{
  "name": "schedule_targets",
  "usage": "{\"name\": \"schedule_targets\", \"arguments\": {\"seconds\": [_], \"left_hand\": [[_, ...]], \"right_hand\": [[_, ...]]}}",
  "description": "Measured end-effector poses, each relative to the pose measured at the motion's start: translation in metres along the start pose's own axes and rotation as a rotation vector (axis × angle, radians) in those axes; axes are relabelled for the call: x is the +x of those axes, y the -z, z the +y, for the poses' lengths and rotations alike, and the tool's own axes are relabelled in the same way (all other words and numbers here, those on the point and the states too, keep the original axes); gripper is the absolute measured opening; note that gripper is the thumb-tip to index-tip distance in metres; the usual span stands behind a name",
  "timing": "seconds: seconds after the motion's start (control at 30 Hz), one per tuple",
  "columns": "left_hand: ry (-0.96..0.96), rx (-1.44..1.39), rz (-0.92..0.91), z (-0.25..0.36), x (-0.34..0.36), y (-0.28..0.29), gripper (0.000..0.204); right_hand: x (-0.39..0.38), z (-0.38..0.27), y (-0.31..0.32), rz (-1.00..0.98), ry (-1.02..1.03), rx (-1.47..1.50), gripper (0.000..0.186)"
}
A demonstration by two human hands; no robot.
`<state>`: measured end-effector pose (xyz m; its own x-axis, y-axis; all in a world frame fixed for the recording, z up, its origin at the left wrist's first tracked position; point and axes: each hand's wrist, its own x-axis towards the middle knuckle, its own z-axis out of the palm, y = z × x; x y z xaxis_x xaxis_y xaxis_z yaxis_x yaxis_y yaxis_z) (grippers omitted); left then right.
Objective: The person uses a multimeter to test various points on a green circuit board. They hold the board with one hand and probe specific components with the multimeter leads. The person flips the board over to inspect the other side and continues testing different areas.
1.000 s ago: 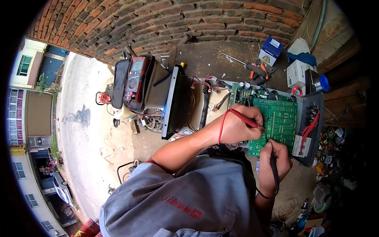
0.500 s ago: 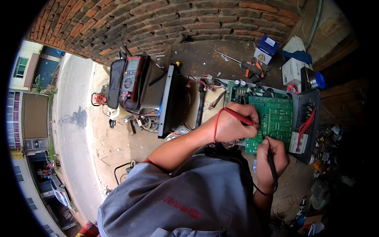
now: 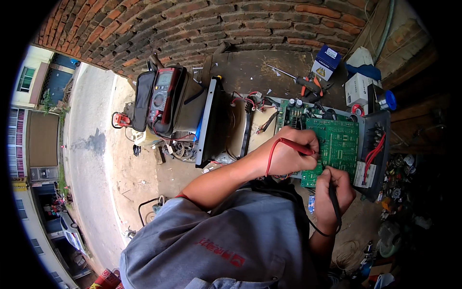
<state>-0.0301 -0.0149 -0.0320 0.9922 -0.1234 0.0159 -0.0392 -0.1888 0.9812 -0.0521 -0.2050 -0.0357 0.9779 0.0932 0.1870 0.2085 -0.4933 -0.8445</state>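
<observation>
My left hand (image 3: 292, 156) is closed around a red test probe (image 3: 296, 145) at the left part of a green circuit board (image 3: 340, 144); its tip is hidden by my fingers. My right hand (image 3: 337, 195) grips a black test probe (image 3: 332, 192) at the board's lower edge, pointing up onto it. The board sits in an opened metal unit (image 3: 373, 166) with red wires at its right end and more circuitry behind. A red multimeter (image 3: 162, 96) lies in a black case to the left, with leads running from it.
Behind are pliers (image 3: 310, 86), a screwdriver (image 3: 281, 72), a blue box (image 3: 326, 62), white boxes (image 3: 356, 89) and a blue spool (image 3: 387, 99). A dark metal panel (image 3: 207, 123) stands beside the multimeter. A brick wall (image 3: 250, 24) backs the bench; a street (image 3: 91, 168) is at left.
The view shifted slightly and came partly back. My hands stay on the two probes at about the same places on the board.
</observation>
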Motion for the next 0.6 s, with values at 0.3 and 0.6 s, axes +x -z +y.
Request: {"name": "schedule_targets", "arguments": {"seconds": [0.3,0.6], "left_hand": [[0.007,-0.013,0.021,-0.003,-0.001,-0.002,0.008],[0.233,-0.029,0.018,0.002,-0.001,0.001,0.014]], "right_hand": [[0.003,0.0,0.001,0.0,0.014,0.05,0.01],[0.003,0.002,-0.001,0.0,0.081,0.081,0.014]]}}
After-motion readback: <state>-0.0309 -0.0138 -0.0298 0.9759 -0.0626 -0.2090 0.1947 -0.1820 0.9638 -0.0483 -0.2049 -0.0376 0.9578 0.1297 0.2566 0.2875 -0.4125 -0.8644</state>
